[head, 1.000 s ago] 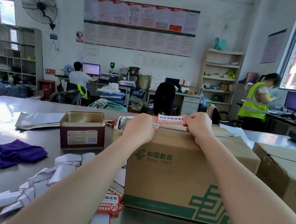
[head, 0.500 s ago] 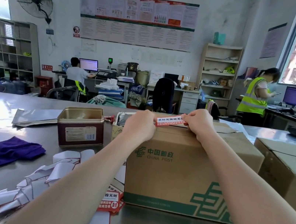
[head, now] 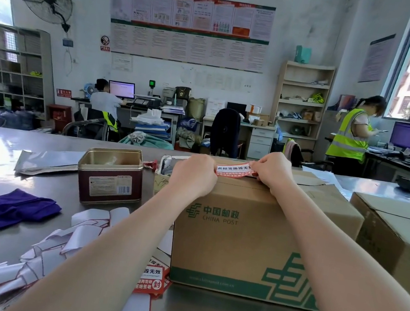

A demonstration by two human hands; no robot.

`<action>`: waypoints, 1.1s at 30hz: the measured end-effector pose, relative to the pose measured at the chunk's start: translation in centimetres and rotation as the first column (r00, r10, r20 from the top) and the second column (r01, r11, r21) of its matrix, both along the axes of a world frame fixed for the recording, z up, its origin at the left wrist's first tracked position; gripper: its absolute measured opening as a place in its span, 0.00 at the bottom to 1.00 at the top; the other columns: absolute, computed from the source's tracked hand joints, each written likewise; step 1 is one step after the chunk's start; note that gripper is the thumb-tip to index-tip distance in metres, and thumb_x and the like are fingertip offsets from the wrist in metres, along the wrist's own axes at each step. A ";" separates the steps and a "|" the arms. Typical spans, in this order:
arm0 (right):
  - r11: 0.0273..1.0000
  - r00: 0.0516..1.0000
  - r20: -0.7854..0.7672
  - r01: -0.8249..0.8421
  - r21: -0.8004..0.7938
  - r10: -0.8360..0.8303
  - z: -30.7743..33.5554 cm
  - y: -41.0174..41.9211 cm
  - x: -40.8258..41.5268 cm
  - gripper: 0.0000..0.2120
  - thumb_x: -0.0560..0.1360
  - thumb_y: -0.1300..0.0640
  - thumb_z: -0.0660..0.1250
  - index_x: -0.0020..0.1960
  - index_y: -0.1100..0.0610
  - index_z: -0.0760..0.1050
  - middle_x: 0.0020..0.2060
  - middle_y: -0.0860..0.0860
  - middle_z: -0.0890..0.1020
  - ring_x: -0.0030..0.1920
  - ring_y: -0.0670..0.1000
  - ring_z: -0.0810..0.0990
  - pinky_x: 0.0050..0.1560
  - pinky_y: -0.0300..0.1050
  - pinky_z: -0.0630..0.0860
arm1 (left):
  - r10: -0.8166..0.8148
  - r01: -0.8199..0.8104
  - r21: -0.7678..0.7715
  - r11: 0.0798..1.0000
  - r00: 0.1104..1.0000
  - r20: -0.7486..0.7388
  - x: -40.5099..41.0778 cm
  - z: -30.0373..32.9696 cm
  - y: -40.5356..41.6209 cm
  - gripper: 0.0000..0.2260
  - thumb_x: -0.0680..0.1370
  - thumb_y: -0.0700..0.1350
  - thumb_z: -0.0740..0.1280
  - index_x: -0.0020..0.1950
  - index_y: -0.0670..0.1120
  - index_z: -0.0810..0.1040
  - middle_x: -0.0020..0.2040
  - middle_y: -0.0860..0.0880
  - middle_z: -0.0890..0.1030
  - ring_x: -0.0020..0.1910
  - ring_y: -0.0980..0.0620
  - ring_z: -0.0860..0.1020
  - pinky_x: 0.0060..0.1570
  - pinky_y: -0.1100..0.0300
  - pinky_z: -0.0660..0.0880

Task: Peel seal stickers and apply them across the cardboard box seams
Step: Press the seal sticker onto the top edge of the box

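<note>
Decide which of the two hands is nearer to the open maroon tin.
Left. The left hand holds the sticker just right of the tin; the right hand grips its far end, farther right.

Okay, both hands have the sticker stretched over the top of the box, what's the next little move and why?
Probably lower the sticker onto the box top and press it flat. The left hand and right hand each pinch one end, holding it taut just above the far top edge, and it looks not yet stuck down. Whether it sits right over the seam can't be told from here.
</note>
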State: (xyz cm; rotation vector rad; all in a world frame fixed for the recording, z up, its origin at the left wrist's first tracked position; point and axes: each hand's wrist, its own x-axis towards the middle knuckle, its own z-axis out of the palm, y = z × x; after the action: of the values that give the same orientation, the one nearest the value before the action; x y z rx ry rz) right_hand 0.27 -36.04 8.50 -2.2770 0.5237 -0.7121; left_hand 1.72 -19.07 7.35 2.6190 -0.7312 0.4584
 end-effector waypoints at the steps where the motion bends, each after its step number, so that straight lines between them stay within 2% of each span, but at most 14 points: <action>1: 1.000 1.000 0.000 0.002 0.000 -0.002 0.0 0.0 0.0 0.12 0.75 0.57 0.66 0.46 0.67 0.80 0.38 0.58 0.81 0.36 0.53 0.75 0.43 0.48 0.78 | -0.007 0.007 0.009 1.000 1.000 -0.002 0.2 0.0 0.0 0.15 0.78 0.42 0.56 0.58 0.47 0.79 0.53 0.45 0.81 0.45 0.47 0.76 0.44 0.54 0.74; 4: 1.000 1.000 -0.009 0.005 0.006 -0.005 0.1 0.0 0.1 0.11 0.75 0.58 0.66 0.46 0.67 0.80 0.35 0.57 0.80 0.34 0.52 0.74 0.43 0.48 0.77 | -0.032 0.033 0.044 0.998 0.999 -0.018 0.8 -0.1 0.0 0.15 0.78 0.45 0.54 0.56 0.45 0.79 0.52 0.45 0.80 0.47 0.46 0.76 0.44 0.54 0.70; 6: 1.000 1.000 -0.014 0.012 -0.001 -0.012 0.1 -0.1 0.2 0.10 0.75 0.58 0.67 0.47 0.66 0.79 0.38 0.58 0.81 0.36 0.53 0.75 0.44 0.48 0.78 | -0.047 0.050 0.130 0.990 0.998 -0.031 1.0 0.0 -0.2 0.18 0.79 0.49 0.50 0.54 0.44 0.77 0.54 0.43 0.79 0.49 0.44 0.75 0.47 0.52 0.68; 8: 0.999 0.999 -0.025 0.023 -0.022 -0.024 0.1 -0.1 0.3 0.10 0.74 0.58 0.67 0.47 0.66 0.79 0.42 0.60 0.82 0.38 0.54 0.77 0.45 0.48 0.78 | -0.076 0.094 0.223 0.970 0.993 -0.087 1.4 0.0 -0.3 0.24 0.80 0.55 0.45 0.61 0.45 0.74 0.63 0.43 0.76 0.59 0.43 0.73 0.56 0.49 0.67; 10: 0.999 0.999 -0.044 0.023 -0.044 -0.025 0.2 -0.1 0.4 0.11 0.74 0.57 0.67 0.46 0.66 0.79 0.41 0.59 0.82 0.39 0.55 0.77 0.44 0.48 0.78 | -0.111 0.152 0.275 0.949 0.981 -0.157 1.9 0.1 -0.5 0.30 0.79 0.62 0.42 0.71 0.48 0.67 0.71 0.45 0.69 0.69 0.45 0.67 0.67 0.46 0.63; 12: 0.998 0.997 -0.074 0.022 -0.061 -0.026 0.3 -0.1 0.4 0.11 0.74 0.57 0.67 0.47 0.66 0.79 0.40 0.59 0.81 0.39 0.55 0.76 0.43 0.47 0.77 | -0.136 0.190 0.319 0.928 0.973 -0.186 2.4 0.3 -0.7 0.32 0.78 0.65 0.42 0.74 0.49 0.62 0.75 0.47 0.63 0.73 0.46 0.62 0.70 0.45 0.59; 16: 0.997 0.993 -0.118 0.019 -0.072 -0.027 0.7 -0.2 0.4 0.12 0.74 0.56 0.67 0.48 0.66 0.78 0.41 0.59 0.81 0.38 0.54 0.75 0.39 0.45 0.76 | -0.135 0.220 0.364 0.905 0.961 -0.243 3.1 0.7 -0.9 0.34 0.75 0.69 0.41 0.76 0.52 0.56 0.77 0.49 0.58 0.75 0.46 0.58 0.72 0.44 0.56; 19: 0.997 0.990 -0.141 0.011 -0.076 -0.022 1.1 -0.2 0.1 0.11 0.74 0.56 0.67 0.45 0.66 0.79 0.34 0.55 0.78 0.30 0.50 0.72 0.32 0.42 0.72 | -0.125 0.225 0.357 0.907 0.952 -0.280 3.2 0.7 -0.9 0.39 0.71 0.72 0.41 0.77 0.54 0.54 0.78 0.50 0.56 0.76 0.46 0.56 0.72 0.43 0.54; 22: 0.996 0.989 -0.146 0.026 -0.080 -0.037 1.1 -0.3 -0.1 0.10 0.74 0.56 0.66 0.42 0.64 0.78 0.28 0.53 0.76 0.27 0.49 0.72 0.28 0.40 0.70 | -0.123 0.226 0.340 0.913 0.946 -0.299 3.2 0.7 -0.8 0.38 0.72 0.72 0.42 0.77 0.54 0.53 0.78 0.50 0.55 0.76 0.46 0.55 0.73 0.43 0.53; 25: 0.993 0.992 -0.092 0.083 -0.081 -0.090 1.2 -1.3 -0.8 0.13 0.75 0.56 0.64 0.41 0.66 0.78 0.31 0.56 0.80 0.30 0.52 0.76 0.33 0.42 0.74 | -0.112 0.221 0.339 0.914 0.943 -0.315 2.7 1.0 -0.9 0.38 0.73 0.72 0.43 0.77 0.53 0.54 0.78 0.49 0.56 0.75 0.46 0.57 0.72 0.45 0.55; 28: 0.990 0.989 -0.028 0.143 -0.020 -0.143 1.0 -3.1 -2.1 0.16 0.76 0.55 0.61 0.41 0.68 0.78 0.37 0.60 0.84 0.33 0.55 0.78 0.40 0.45 0.78 | -0.098 0.199 0.380 0.903 0.958 -0.268 1.9 1.3 -1.8 0.39 0.72 0.73 0.44 0.76 0.52 0.58 0.76 0.48 0.61 0.73 0.44 0.62 0.69 0.46 0.60; 31: 0.988 0.988 0.005 0.152 0.011 -0.152 0.8 -3.9 -3.0 0.16 0.75 0.56 0.61 0.42 0.68 0.80 0.35 0.60 0.84 0.30 0.54 0.77 0.39 0.46 0.78 | -0.120 0.223 0.358 0.907 0.950 -0.289 1.2 1.4 -3.2 0.45 0.66 0.77 0.43 0.76 0.53 0.58 0.76 0.48 0.61 0.72 0.44 0.63 0.68 0.44 0.62; 33: 0.992 0.991 0.028 0.127 0.015 -0.127 0.6 -3.7 -3.4 0.15 0.76 0.58 0.60 0.42 0.68 0.80 0.35 0.59 0.84 0.27 0.52 0.76 0.32 0.42 0.75 | -0.187 0.304 0.320 0.898 0.919 -0.347 0.6 1.4 -4.4 0.41 0.69 0.75 0.44 0.76 0.54 0.57 0.77 0.49 0.58 0.74 0.45 0.60 0.70 0.45 0.59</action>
State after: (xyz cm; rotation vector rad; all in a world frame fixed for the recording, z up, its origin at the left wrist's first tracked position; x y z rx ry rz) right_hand -3.17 -39.79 9.13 -2.2332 0.6625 -0.8000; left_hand 2.31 -23.45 8.78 2.7802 -1.1128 -0.1844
